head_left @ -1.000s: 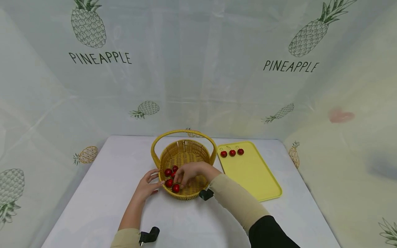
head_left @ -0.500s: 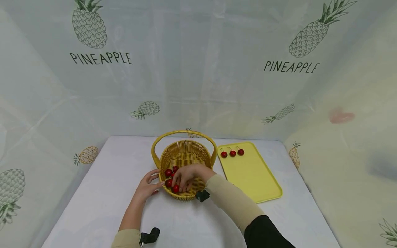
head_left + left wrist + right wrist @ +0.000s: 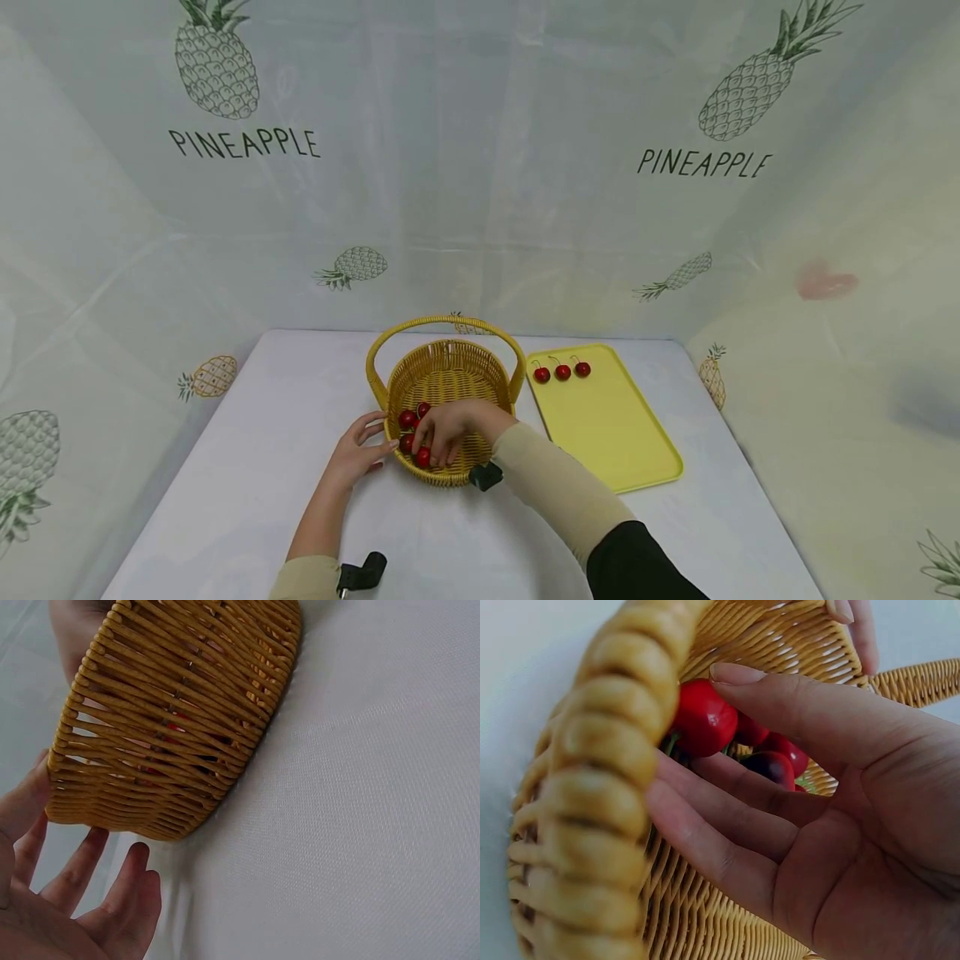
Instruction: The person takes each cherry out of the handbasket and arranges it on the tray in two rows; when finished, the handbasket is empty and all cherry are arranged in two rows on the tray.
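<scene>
A round yellow woven basket (image 3: 450,358) with a tall arched handle stands on the white table. Inside it, on the left, lie several red cherries (image 3: 407,418). My left hand (image 3: 358,450) holds the basket's left rim, thumb at the edge; in the left wrist view some of its fingers stand apart from the wicker wall. My right hand (image 3: 448,429) reaches down into the basket. In the right wrist view its thumb lies against a bright red cherry (image 3: 703,718), the fingers curled below it, while darker cherries (image 3: 771,766) show behind.
To the right of the basket lies a yellow rectangular tray (image 3: 615,433), with a row of 3 stemmed cherries (image 3: 562,372) at its far left end. The basket's handle (image 3: 446,319) arches up beyond the right hand. A pineapple-print curtain (image 3: 480,167) hangs behind the table.
My right hand has shifted slightly left and toward the near cherry in the basket, which has moved a little left. My left hand stays at the rim.
</scene>
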Motion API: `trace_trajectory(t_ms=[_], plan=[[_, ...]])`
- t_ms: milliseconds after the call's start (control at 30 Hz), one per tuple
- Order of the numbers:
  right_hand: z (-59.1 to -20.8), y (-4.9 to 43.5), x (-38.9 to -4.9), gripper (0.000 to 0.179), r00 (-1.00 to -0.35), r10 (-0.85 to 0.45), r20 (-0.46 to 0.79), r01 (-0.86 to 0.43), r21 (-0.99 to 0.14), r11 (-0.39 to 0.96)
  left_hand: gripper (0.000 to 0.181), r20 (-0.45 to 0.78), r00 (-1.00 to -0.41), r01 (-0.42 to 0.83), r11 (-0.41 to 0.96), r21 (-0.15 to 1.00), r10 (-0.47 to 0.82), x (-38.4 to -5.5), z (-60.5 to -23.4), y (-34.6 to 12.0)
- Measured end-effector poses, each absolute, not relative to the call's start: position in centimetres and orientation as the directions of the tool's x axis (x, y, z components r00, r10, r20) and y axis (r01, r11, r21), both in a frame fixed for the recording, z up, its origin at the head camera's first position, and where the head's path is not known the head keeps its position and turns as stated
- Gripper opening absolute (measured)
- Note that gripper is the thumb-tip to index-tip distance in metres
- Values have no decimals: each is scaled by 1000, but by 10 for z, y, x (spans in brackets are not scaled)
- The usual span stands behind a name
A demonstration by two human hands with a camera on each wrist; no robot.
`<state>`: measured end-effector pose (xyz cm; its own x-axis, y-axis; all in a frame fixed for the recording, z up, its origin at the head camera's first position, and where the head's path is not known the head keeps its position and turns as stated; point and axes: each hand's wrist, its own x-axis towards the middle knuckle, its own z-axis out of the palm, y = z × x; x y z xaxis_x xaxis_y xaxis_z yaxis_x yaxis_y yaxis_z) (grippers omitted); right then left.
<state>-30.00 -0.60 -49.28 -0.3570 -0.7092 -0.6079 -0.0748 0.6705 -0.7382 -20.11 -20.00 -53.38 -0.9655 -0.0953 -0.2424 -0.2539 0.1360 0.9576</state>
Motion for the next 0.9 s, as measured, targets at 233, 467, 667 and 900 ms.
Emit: trace_trajectory(t_ms=[233,467,667,900], plan=[[-496,-6,-301,28,-354,-713,-605,-62,-745,664,55,-241,-966,-253,142,957,-98,-200,-531,-199],[-497,-7,-298,25,-353,-716,-602,-76,-744,664,55,-239,-965,-252,138,958,-105,-202,-536,-199],[-496,-6,-296,22,-356,-726,-589,-136,-735,664,55,-240,-965,-253,138,958,-102,-201,-536,-199],[-494,0,-297,19,-349,-741,-574,-193,-730,656,55,-249,-963,-263,144,954,-107,-203,-535,-199]])
